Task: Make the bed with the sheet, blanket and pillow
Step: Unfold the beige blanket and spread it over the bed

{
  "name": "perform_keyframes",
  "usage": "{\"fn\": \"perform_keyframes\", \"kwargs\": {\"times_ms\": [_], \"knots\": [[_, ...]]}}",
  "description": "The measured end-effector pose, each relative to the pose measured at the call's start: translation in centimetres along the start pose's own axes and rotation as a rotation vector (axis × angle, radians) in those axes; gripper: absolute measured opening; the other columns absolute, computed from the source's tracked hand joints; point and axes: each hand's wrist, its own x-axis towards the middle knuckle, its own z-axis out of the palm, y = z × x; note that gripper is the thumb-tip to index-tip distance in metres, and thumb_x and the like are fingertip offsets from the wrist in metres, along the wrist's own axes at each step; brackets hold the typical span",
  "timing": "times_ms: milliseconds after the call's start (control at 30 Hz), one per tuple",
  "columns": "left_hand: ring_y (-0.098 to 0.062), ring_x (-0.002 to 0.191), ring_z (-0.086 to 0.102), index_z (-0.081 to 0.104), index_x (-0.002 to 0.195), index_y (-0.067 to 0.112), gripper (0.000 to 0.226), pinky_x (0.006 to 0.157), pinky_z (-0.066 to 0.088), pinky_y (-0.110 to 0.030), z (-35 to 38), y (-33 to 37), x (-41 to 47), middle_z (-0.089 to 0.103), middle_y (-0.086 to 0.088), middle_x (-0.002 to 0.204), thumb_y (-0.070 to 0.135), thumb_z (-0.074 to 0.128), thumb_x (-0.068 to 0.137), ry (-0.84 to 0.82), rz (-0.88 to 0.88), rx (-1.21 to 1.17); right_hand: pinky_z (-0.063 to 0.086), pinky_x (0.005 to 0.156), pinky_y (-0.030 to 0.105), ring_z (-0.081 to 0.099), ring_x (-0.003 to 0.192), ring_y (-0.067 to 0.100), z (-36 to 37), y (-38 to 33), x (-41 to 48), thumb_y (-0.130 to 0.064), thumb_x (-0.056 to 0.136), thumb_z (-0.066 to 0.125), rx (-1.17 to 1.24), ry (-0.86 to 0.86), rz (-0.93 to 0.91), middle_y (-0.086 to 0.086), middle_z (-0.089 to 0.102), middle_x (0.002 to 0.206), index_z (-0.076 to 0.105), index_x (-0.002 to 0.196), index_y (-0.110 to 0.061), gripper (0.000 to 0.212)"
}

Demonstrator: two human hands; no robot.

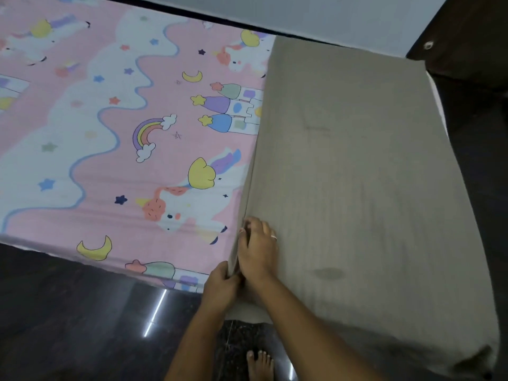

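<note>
One pink sheet [115, 127], one beige blanket [357, 188]. Left hand [221, 284] pinches blanket's near corner edge, fingers curled; right hand [257, 248] just beside it, fingers loosely bent, presses blanket.

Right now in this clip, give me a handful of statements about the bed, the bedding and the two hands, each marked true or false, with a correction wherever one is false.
1. The sheet on the mattress is pink with unicorns, rainbows and moons. True.
2. The beige blanket covers the whole bed. False: it lies only over the right-hand part, and the patterned sheet is bare beside it.
3. Both hands are at the blanket's left edge near the close side of the bed. True.
4. The left hand hangs free, away from the fabric. False: its fingers grip the blanket's edge at the corner.
5. The right hand wears a ring. True.
6. The person wears shoes. False: a bare foot shows on the dark floor.
</note>
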Motion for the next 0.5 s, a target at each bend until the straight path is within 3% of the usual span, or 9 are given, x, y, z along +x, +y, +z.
{"fn": "perform_keyframes", "kwargs": {"times_ms": [100, 300, 500], "knots": [[-0.017, 0.067, 0.051, 0.051, 0.075, 0.013, 0.018, 0.058, 0.039, -0.027, -1.2, -0.2, -0.7, 0.056, -0.006, 0.072, 0.007, 0.049, 0.092, -0.042, 0.033, -0.078, 0.038, 0.095, 0.033, 0.046, 0.113, 0.024, 0.2, -1.6, 0.1, -0.023, 0.096, 0.046, 0.032, 0.048, 0.030, 0.001, 0.053, 0.123, 0.053, 0.124, -0.018, 0.030], [-0.023, 0.069, 0.056, 0.057, 0.077, 0.012, 0.015, 0.066, 0.048, -0.040, -4.4, -0.7, -0.8, 0.063, -0.009, 0.073, 0.013, 0.056, 0.091, -0.074, 0.099, -0.178, 0.034, 0.103, 0.033, 0.042, 0.122, 0.024, 1.0, -2.6, -1.6, -0.027, 0.097, 0.045, 0.056, 0.061, -0.007, 0.001, 0.048, 0.136, 0.046, 0.137, -0.019, 0.040], [-0.033, 0.087, 0.064, 0.059, 0.090, 0.011, 0.008, 0.082, 0.052, -0.051, -6.8, -3.9, 1.1, 0.068, -0.014, 0.089, 0.018, 0.058, 0.092, -0.164, 0.099, -0.050, 0.011, 0.116, 0.039, 0.012, 0.144, 0.018, 2.3, -0.7, -4.6, -0.041, 0.100, 0.031, -0.240, -0.154, 0.053, -0.007, 0.014, 0.158, 0.017, 0.151, -0.032, 0.053]]}}
